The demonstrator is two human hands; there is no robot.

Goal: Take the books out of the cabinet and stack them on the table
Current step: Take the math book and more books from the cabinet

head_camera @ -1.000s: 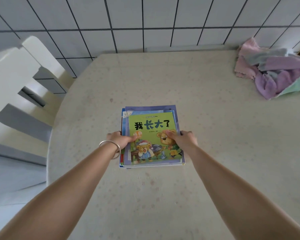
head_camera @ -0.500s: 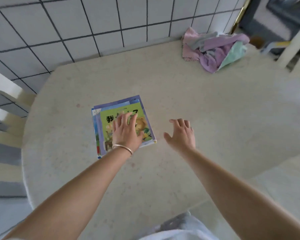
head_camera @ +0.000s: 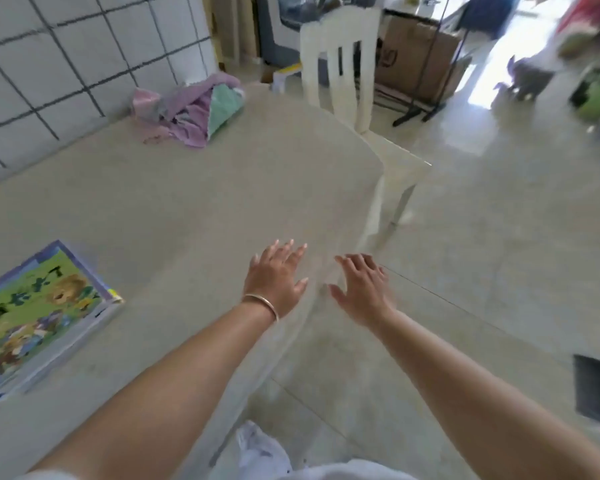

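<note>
Your left hand [head_camera: 277, 277] and right hand [head_camera: 362, 289] hover side by side near the bench [head_camera: 194, 188] edge, fingers spread and holding nothing. The stack of books [head_camera: 39, 317] lies on the bench well to your left, green cover on top. A heap of cloths [head_camera: 191, 110] sits by the tiled wall [head_camera: 66, 60], a white chair [head_camera: 340, 64] beyond
</note>
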